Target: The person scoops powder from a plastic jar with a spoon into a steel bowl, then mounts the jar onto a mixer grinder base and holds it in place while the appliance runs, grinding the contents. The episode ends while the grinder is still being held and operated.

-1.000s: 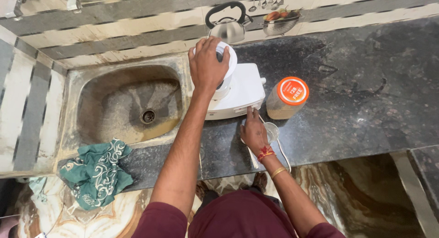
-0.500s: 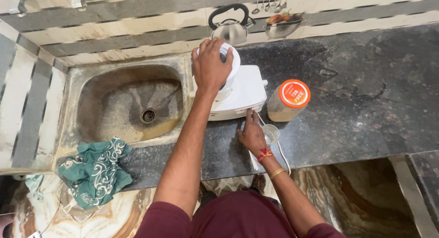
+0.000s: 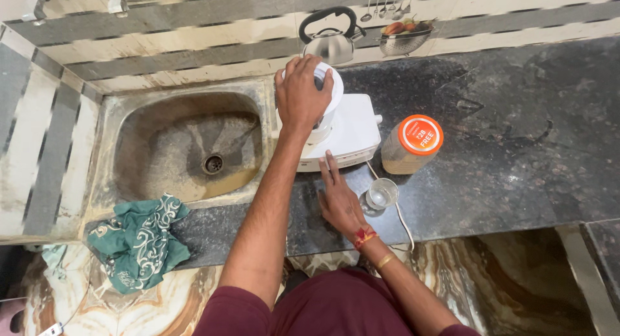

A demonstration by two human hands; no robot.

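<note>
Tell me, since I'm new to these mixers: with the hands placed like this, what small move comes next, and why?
Probably press or turn the control on the front of the white mixer base. The left hand already presses down on the jar lid, and the right hand has its fingers reaching the base's front edge.

Left hand is pressing down on white jar lid of white mixer base | right hand is resting fingers at base front edge on dark tabletop | small glass and orange-lidded jar are standing just beside | sink is lying left.
</note>
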